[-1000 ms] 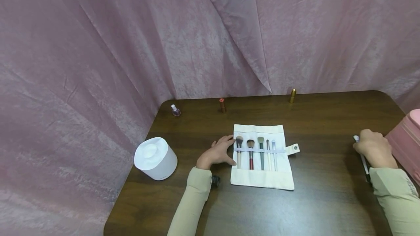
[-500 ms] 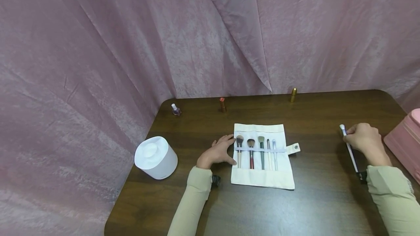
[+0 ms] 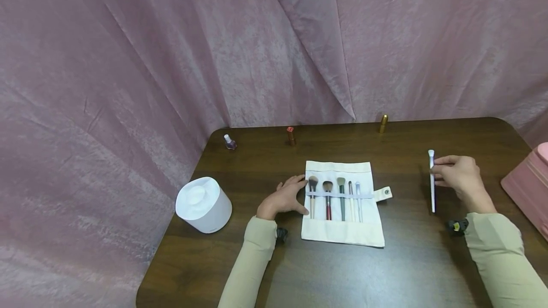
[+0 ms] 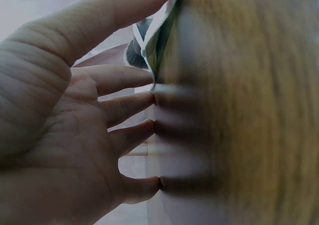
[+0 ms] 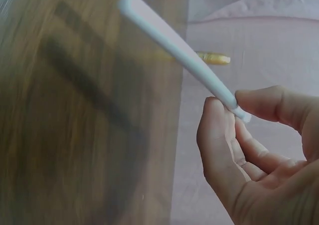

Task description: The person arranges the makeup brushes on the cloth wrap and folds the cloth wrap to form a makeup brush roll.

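A cream fabric brush roll lies unfolded on the table, several makeup brushes tucked under its elastic band. At its left edge my left hand rests with fingers spread; in the left wrist view the fingertips of that hand touch the tabletop and the thumb reaches the roll's edge. Well to the right of the roll, my right hand pinches a white makeup brush above the table, its bristle end pointing to the back. The right wrist view shows the white handle between thumb and fingertips; the bristles are hidden there.
A white round humidifier-like container stands at the left. Along the back edge are a nail polish bottle, a red-brown lipstick and a gold lipstick tube. A pink case sits at the right edge. Pink curtains hang behind.
My right hand has moved left, away from the pink case, lifting the white makeup brush and turning it more upright in view. The left hand stays at the roll.
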Tool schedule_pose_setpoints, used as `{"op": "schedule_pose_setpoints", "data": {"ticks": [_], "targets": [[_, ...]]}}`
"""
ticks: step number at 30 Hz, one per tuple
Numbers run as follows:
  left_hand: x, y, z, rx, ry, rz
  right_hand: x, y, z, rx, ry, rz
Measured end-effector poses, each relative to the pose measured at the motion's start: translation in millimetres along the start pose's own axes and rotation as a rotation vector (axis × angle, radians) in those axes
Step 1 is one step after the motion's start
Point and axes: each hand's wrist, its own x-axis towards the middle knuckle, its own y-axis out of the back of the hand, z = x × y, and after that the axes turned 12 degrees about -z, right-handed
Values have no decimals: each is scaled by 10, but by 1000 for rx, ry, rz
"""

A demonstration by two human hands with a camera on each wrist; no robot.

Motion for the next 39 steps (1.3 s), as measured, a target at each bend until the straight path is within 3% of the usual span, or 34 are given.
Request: {"op": "schedule_pose_setpoints", "data": {"ticks": [5,10,13,18,24,32,34,39], "targets": [[-1,-1,-6,2,1,-2,32,-67,-73,140,21,-62],[5,4,-9,7,-2,-3,73,-127,-154,422,50,-131],[5,2,-2,3,3,-5,99,-180,-208,513,38,-161],[1,4,7,4,9,-9,140,-288,-296,538,16,-179],[1,10,6,14,7,-10,187,-477,-400,565,15,-139],[7,8,-3,29,6,-6,301,-725,-480,650,90,-120],[7,9,3,30,5,-5,323,-768,-491,640,103,-109],[7,12,6,26,-2,3,371,-844,-503,488,103,-112]]}}
